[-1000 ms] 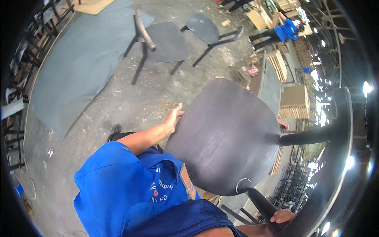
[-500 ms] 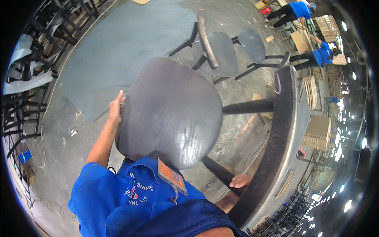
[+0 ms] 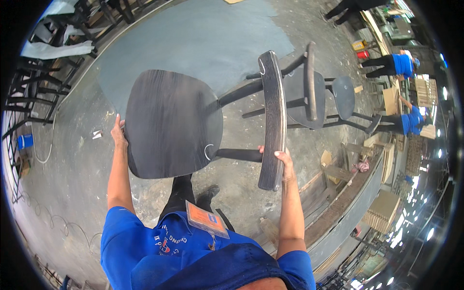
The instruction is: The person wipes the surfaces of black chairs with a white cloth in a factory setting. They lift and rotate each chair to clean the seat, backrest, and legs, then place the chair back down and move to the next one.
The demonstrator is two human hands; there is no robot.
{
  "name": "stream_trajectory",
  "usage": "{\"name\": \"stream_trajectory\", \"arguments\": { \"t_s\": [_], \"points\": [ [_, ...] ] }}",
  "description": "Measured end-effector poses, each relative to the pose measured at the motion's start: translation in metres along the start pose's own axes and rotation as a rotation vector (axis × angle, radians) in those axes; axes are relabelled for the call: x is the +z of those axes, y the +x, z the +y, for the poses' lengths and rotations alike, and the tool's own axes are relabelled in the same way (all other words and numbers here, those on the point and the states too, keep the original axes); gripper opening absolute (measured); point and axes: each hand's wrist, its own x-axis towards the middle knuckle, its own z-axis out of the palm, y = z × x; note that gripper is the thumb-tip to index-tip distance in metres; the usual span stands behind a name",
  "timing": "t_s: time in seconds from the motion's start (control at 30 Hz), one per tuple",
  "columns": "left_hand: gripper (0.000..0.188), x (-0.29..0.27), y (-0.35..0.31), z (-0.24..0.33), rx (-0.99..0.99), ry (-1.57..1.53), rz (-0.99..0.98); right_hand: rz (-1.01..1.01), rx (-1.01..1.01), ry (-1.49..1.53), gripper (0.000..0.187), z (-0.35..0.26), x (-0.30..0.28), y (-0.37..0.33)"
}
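Scuffed grey concrete floor point(image 3: 79, 179) underlies the work area, a wide indoor workshop. One black chair point(image 3: 169, 125) is held in front of the person's body, seat to the left and backrest point(image 3: 273, 118) to the right. Right hand point(image 3: 286, 163): closed around the near end of the backrest, thumb on one face, fingertips showing on the other side. Left hand point(image 3: 119, 132): touching the seat edge opposite the backrest; the fingers are partly hidden, so how far it is closed cannot be told. Count: one chair in hand; two further dark chairs standing beyond it, the nearer point(image 3: 309, 104) partly covered by the held backrest, the farther point(image 3: 343, 98) just beside that one; two co-workers in blue shirts point(image 3: 402, 65) at far right, plus a third person's dark-clad legs at the top. One blue-grey sheet point(image 3: 193, 46) lies on the concrete beyond the held seat. One small white scrap point(image 3: 97, 134) lies left of the left hand. Dark frames point(image 3: 43, 101) crowd the left side; stacked panels point(image 3: 382, 210) are at right.
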Motion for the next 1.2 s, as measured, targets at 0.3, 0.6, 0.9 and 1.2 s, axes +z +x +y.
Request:
{"name": "stream_trajectory", "arguments": {
  "t_s": [0.3,0.6,0.9,1.2],
  "points": [
    [0.046,0.023,0.087,-0.072,0.031,0.336,0.253,0.102,0.029,0.02,0.046,0.094,0.033,0.076],
    [0.04,0.031,-0.04,-0.127,0.058,1.34,-0.572,0.395,-0.078,-0.218,0.067,0.149,0.04,0.023],
    [0.053,0.115,-0.321,-0.178,-0.2,1.331,-1.935,0.66,0.234,-0.094,0.055,0.235,0.023,-0.201],
    [0.045,-0.024,-0.587,-0.241,-0.873,1.857,-2.764,1.318,-0.239,1.131,0.034,0.342,0.206,-0.44]
  ]
}}
